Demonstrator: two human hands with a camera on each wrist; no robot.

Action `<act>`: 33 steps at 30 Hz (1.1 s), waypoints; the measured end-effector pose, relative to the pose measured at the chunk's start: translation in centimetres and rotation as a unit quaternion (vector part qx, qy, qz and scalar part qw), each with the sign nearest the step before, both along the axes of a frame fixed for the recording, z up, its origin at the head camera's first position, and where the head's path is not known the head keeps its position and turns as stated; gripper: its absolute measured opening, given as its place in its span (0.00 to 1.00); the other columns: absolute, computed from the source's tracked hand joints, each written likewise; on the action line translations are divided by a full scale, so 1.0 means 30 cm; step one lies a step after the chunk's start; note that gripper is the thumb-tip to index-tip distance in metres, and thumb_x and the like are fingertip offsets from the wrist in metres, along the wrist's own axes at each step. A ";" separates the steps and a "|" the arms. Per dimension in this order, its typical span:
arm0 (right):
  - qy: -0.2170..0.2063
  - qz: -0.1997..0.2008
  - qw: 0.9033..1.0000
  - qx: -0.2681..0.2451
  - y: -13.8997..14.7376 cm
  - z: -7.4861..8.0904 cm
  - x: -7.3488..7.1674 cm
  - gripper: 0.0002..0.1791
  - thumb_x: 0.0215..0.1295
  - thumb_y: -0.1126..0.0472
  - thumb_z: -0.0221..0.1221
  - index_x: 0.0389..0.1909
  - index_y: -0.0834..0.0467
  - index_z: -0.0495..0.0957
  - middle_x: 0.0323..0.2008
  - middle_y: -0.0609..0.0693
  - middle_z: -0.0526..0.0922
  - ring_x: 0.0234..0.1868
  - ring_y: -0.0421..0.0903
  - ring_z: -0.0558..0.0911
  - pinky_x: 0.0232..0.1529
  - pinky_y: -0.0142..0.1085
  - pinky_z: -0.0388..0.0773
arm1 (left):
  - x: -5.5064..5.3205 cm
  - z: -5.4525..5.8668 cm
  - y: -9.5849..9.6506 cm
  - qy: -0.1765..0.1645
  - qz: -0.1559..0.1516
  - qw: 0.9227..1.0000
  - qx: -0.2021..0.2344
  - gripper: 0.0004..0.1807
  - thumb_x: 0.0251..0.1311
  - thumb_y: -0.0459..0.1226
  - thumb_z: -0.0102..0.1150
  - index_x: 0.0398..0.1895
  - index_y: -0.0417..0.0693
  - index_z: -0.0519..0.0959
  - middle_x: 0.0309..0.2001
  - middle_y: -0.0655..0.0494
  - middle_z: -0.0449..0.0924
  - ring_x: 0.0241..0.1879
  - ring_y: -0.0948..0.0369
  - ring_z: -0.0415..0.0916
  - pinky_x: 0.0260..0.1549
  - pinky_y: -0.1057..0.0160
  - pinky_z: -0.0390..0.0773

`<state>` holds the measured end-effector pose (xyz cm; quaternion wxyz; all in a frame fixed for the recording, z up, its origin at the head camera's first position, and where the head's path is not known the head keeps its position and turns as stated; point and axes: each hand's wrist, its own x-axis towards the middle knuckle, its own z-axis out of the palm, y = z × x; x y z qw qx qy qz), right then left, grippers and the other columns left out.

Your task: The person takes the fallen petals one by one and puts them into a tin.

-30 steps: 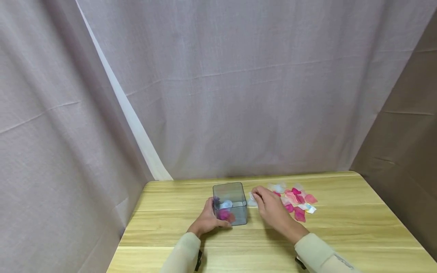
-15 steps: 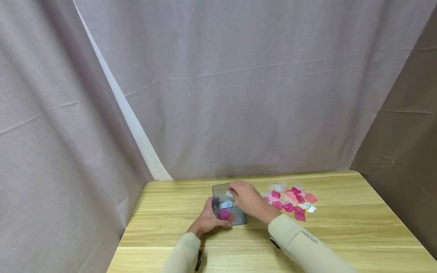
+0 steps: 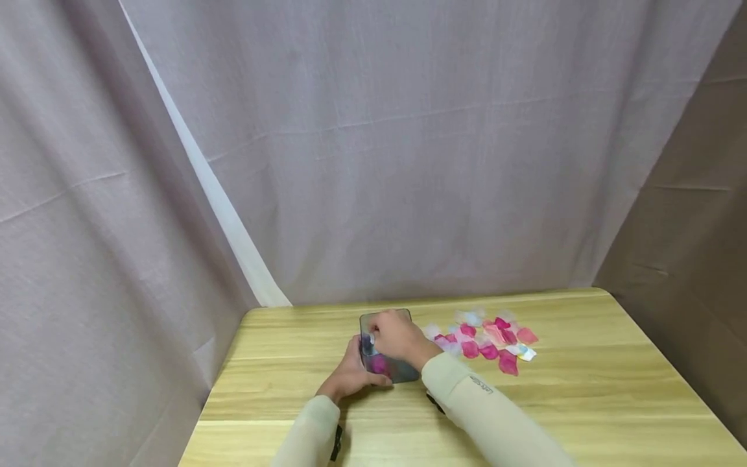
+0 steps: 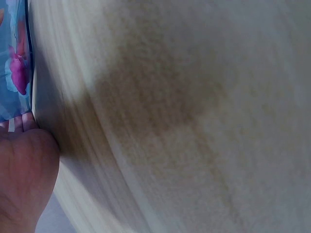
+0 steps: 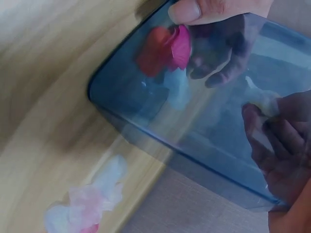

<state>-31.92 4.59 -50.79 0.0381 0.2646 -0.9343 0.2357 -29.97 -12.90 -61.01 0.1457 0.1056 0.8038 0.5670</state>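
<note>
A see-through grey-blue plastic box stands on the wooden table with its mouth up. My left hand grips it at the left, the thumb along the front wall and the fingers round the side. Through the wall show a magenta petal, a coral red petal and a pale blue petal. My right hand reaches into the box mouth and pinches a whitish petal between thumb and fingers, seen through the wall in the right wrist view.
Right of the box lies a loose spread of pink, magenta and white petals on the wooden table. A grey curtain hangs behind the table's far edge, with more cloth at both sides.
My right hand has moved left from beside the petals, carrying the whitish petal over and down into the box mouth. The left hand keeps its grip on the box.
</note>
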 end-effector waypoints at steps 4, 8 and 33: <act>-0.032 -0.016 0.999 -0.020 0.004 -0.011 -0.001 0.15 0.59 0.71 0.55 0.20 0.47 0.74 0.18 0.40 0.66 0.23 0.37 0.63 0.25 0.30 0.62 | 0.006 0.008 0.003 0.000 0.002 1.000 -0.006 0.60 0.45 0.40 0.87 0.77 0.49 0.54 0.71 0.44 0.67 0.65 0.52 0.74 0.72 0.46 0.73; -0.044 -0.023 0.999 -0.013 0.002 -0.010 0.000 0.13 0.61 0.69 0.56 0.23 0.48 0.78 0.20 0.40 0.71 0.24 0.38 0.66 0.27 0.31 0.65 | 0.008 0.012 0.007 0.000 -0.001 1.000 0.003 0.59 0.45 0.38 0.87 0.77 0.49 0.55 0.70 0.44 0.67 0.65 0.53 0.74 0.71 0.48 0.73; -0.064 -0.055 0.996 0.008 -0.009 -0.011 -0.005 0.12 0.61 0.63 0.60 0.34 0.46 0.90 0.37 0.42 0.91 0.37 0.40 0.81 0.41 0.39 0.83 | 0.011 0.012 0.002 -0.006 -0.003 1.000 0.015 0.60 0.44 0.38 0.87 0.77 0.51 0.54 0.71 0.45 0.67 0.63 0.54 0.75 0.65 0.56 0.77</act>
